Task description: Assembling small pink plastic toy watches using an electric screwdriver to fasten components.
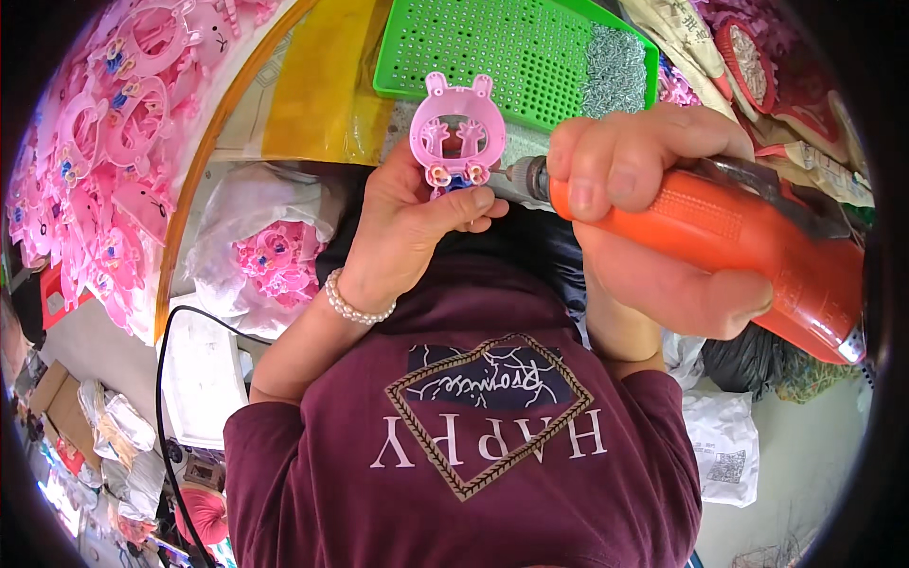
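Note:
My left hand [402,213] grips a pink plastic animal-shaped frame [459,101] by its lower end, thumb across the front. The frame is upright, with two ears on top, a round opening and blue and white parts at the base. My right hand [653,156] is wrapped round an orange electric screwdriver [748,227], held almost level and pointing left. Its metal chuck [532,178] and thin bit are at the frame's lower right side; I cannot tell whether the tip touches it.
A green perforated tray [502,57] at the far side holds loose screws [614,76] at its right end. Many pink parts [104,161] are heaped on the left, behind a wooden edge [189,180]. A white bag [222,227] holds more. A black cable [163,379] hangs at left.

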Available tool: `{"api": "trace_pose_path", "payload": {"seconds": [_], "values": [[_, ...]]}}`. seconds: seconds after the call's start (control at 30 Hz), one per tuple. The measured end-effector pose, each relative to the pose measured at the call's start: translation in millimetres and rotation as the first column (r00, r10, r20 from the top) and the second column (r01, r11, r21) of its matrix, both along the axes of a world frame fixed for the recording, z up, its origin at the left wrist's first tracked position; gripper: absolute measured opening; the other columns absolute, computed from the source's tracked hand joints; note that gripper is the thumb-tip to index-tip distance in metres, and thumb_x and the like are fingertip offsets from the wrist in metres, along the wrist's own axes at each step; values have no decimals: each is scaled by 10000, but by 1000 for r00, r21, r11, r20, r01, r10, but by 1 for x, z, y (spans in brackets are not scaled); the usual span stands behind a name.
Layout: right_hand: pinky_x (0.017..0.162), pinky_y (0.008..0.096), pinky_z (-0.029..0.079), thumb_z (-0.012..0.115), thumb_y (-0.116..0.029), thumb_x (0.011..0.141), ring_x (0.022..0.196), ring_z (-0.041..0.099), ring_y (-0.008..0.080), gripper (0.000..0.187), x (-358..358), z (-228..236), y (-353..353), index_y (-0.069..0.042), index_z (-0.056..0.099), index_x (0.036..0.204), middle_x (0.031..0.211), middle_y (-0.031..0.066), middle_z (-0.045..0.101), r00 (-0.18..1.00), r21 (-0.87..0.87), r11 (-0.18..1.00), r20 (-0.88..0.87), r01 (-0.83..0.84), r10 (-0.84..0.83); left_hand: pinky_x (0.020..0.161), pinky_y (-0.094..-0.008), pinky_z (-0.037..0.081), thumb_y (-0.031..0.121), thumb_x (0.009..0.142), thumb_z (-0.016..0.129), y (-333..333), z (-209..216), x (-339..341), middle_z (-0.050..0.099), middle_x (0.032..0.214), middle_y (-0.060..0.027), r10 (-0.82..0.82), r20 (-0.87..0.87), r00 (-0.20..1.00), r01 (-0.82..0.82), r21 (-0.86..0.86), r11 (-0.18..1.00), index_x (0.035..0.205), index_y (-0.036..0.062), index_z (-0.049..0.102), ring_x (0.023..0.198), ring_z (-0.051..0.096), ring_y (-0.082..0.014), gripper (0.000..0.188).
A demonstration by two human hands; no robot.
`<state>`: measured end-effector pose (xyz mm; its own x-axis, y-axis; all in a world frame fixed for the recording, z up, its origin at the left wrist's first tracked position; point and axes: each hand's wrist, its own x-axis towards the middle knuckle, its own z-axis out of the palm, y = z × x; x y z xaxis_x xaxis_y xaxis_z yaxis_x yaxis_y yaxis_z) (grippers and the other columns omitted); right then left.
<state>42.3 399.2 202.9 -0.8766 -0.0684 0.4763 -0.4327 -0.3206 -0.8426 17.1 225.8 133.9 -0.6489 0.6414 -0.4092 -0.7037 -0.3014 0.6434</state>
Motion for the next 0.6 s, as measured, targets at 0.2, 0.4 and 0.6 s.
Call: {"api": "trace_pose_path", "payload": {"seconds": [0.2, 0.4, 0.6], "values": [[605, 316, 377, 595, -731, 631, 662, 503, 154, 809, 4, -4, -16, -80, 470, 1095, 789, 10, 497, 993, -78, 991, 52, 112, -108, 586, -223, 489, 11, 794, 623, -1, 0, 0, 607, 846, -52, 1, -15, 1000, -2, -13, 1000, 1055, 24, 491, 728, 634, -155, 292], [585, 319, 384, 593, -723, 645, 645, 503, 161, 791, 8, -8, -26, -56, 470, 1051, 781, 24, 501, 974, -121, 969, 100, 217, -205, 589, -221, 488, 11, 798, 614, 0, 2, -1, 610, 852, -47, -7, 1, 1000, 7, -20, 1000, 1052, 31, 497, 738, 635, -149, 280], [597, 329, 397, 614, -711, 638, 658, 515, 170, 791, 11, -8, -30, -32, 471, 1017, 795, 40, 512, 953, -104, 956, 158, 275, -257, 591, -221, 490, 13, 797, 615, 0, -1, 1, 615, 859, -51, -10, -16, 1000, 10, -21, 1000, 1057, 34, 501, 739, 636, -149, 285]]}}
